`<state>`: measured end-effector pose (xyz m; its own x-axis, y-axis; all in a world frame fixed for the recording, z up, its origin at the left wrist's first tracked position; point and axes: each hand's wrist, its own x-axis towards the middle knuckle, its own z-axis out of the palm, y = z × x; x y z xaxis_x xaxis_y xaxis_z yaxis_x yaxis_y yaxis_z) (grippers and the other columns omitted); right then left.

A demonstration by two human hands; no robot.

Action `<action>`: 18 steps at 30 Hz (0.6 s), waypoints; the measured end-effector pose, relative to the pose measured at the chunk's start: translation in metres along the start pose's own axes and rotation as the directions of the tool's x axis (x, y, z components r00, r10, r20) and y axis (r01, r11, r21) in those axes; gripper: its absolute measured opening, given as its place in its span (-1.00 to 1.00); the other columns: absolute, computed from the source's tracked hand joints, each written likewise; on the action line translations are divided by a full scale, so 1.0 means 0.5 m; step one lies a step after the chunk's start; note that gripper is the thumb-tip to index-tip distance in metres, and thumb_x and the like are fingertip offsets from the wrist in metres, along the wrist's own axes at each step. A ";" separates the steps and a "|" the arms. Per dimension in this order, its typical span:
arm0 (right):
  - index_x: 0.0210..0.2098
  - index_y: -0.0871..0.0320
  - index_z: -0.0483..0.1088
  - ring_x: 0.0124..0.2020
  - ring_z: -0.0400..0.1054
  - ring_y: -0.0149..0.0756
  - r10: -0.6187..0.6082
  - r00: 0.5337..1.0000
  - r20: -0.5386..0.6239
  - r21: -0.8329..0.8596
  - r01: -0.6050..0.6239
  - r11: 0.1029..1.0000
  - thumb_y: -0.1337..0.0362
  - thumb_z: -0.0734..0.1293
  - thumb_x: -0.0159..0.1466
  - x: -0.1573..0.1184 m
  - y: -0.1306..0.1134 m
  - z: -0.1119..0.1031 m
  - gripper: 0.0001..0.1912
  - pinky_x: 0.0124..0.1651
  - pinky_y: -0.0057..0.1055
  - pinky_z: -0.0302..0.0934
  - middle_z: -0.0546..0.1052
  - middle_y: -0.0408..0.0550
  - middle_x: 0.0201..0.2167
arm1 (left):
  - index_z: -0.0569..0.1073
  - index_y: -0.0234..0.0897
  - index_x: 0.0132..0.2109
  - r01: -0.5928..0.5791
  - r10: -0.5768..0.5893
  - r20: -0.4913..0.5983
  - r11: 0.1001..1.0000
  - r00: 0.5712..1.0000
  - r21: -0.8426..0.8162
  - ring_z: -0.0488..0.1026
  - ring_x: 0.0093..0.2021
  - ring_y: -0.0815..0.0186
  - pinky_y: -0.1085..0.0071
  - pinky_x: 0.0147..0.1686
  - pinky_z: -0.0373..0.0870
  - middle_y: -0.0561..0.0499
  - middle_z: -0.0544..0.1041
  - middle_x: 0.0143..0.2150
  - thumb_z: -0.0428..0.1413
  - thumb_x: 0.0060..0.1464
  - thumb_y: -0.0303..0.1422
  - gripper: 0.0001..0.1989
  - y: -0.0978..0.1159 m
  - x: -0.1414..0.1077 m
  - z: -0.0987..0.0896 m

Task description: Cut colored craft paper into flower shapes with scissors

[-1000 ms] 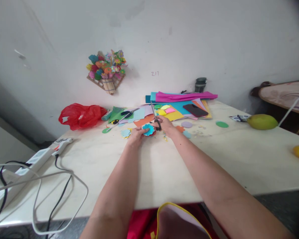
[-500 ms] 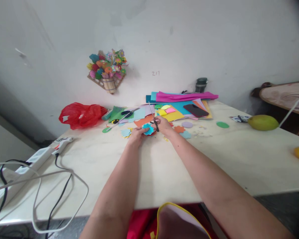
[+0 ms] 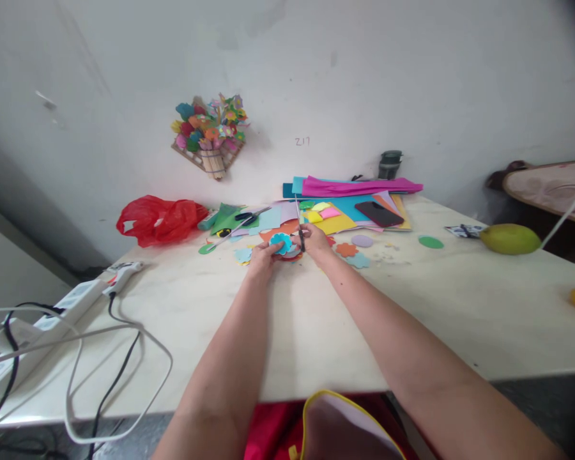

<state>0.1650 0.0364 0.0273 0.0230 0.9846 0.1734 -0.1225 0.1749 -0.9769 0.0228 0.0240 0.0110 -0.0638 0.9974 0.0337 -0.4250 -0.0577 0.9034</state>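
The person's left grip (image 3: 262, 257) pinches a blue scalloped paper flower (image 3: 282, 241) above the counter (image 3: 326, 332), thumb on its face, and just beside it I see the right grip (image 3: 316, 244) curled around the dark handles of scissors (image 3: 301, 241), blades pointing away from the person. An orange paper flower (image 3: 346, 250) lies just right of that grip, with a dark phone (image 3: 379, 214) farther beyond it.

On the worktop (image 3: 326, 345): bag (image 3: 160, 220) rear left, power strip (image 3: 79, 299) front left. Paper sheets (image 3: 340, 223) rear centre, phone (image 3: 379, 214) on them, cup (image 3: 390, 165) behind. Mango (image 3: 510, 239) right. Paper flower (image 3: 284, 240) before the sheets, scissors (image 3: 301, 241) to its right.
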 end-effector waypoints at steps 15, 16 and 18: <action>-0.49 0.20 0.38 -0.68 0.28 -0.44 0.026 0.892 0.452 -0.176 0.061 0.982 -0.05 0.37 0.13 0.000 -0.002 -0.075 -0.60 -0.72 -0.54 -0.02 0.50 -0.08 -0.62 | 0.52 -0.35 -0.40 -0.058 0.050 -0.079 0.993 0.996 -0.102 0.58 -0.31 0.21 0.35 -0.25 0.46 -0.09 0.59 -0.39 0.38 -0.33 -0.43 -0.73 -0.001 0.004 -0.002; -0.50 0.20 0.38 -0.68 0.29 -0.44 0.026 0.877 0.479 -0.194 0.077 0.978 -0.05 0.36 0.15 0.000 -0.002 -0.077 -0.60 -0.72 -0.54 0.00 0.50 -0.07 -0.61 | 0.52 -0.35 -0.39 -0.057 0.049 -0.077 0.993 0.996 -0.104 0.58 -0.32 0.22 0.35 -0.26 0.46 -0.08 0.59 -0.39 0.37 -0.33 -0.43 -0.73 0.000 0.004 -0.002; -0.50 0.21 0.38 -0.66 0.32 -0.42 0.046 0.851 0.523 -0.217 0.081 0.973 -0.06 0.35 0.16 -0.001 -0.002 -0.081 -0.58 -0.71 -0.54 0.01 0.51 -0.05 -0.61 | 0.52 -0.36 -0.38 -0.056 0.048 -0.074 0.992 0.996 -0.112 0.58 -0.33 0.24 0.37 -0.27 0.46 -0.07 0.59 -0.39 0.37 -0.33 -0.43 -0.73 0.001 0.003 -0.001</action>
<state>0.2052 0.0357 0.0233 -0.5047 0.8467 0.1682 0.0981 0.2498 -0.9633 0.0220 0.0252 0.0111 -0.1505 0.9876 0.0452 -0.5194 -0.1179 0.8464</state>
